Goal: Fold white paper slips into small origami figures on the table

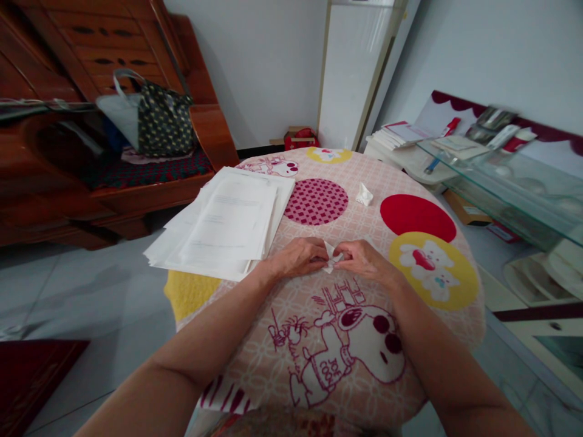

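Between my two hands, low over the patterned tablecloth, is a small folded piece of white paper (332,262). My left hand (304,255) grips its left side with curled fingers. On its other side my right hand (359,257) pinches the paper between thumb and fingers. The fingers cover part of the folds. A second small folded paper piece (364,195) lies farther back on the cloth, apart from both hands. To the left of my left hand is a loose stack of white sheets (228,224), the top one faintly printed.
The round table wears a pink cloth (291,328) with cartoon figures and coloured circles. On the left stands a wooden bench (209,130) with bags (166,115). A glass-topped cabinet (510,182) holding papers and containers is at right. A red bag (300,139) sits behind the table.
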`<state>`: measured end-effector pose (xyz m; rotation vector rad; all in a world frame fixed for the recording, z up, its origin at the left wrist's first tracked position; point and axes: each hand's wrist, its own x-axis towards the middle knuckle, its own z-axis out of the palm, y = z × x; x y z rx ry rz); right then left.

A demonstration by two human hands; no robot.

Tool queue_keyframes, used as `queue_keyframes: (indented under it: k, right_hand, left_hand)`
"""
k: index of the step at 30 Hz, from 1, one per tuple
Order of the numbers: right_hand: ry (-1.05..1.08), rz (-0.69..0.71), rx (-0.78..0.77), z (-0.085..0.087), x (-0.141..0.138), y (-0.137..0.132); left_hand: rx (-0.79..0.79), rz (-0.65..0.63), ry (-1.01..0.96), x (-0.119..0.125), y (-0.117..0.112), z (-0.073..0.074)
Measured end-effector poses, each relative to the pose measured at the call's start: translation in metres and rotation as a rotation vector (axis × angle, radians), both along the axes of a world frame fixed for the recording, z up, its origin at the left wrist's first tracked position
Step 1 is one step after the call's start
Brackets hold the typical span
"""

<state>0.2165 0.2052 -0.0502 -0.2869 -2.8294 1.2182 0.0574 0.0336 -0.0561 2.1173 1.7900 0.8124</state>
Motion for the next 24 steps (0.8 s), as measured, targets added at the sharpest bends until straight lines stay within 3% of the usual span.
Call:
queue_keyframes:
  k: [7,17,21,24]
  right_hand:
    - [-0.094,0.038,0.224,0.002,-0.002,0.001]
    - [-0.136,0.126,0.68,0.011,-0.004,-0.012]
    - [-0.19,0.132,0.691,0.017,-0.004,-0.017]
    - [-0.186,0.146,0.557,0.024,0.0,-0.02]
  left_hand:
    - [0.024,0.042,0.199,0.005,0.0,-0.004]
    - [-0.014,0.132,0.164,0.002,0.0,-0.001]
    - [-0.046,0.145,0.175,0.003,-0.001,0.004]
    - [-0.084,0.135,0.169,0.006,-0.004,0.009]
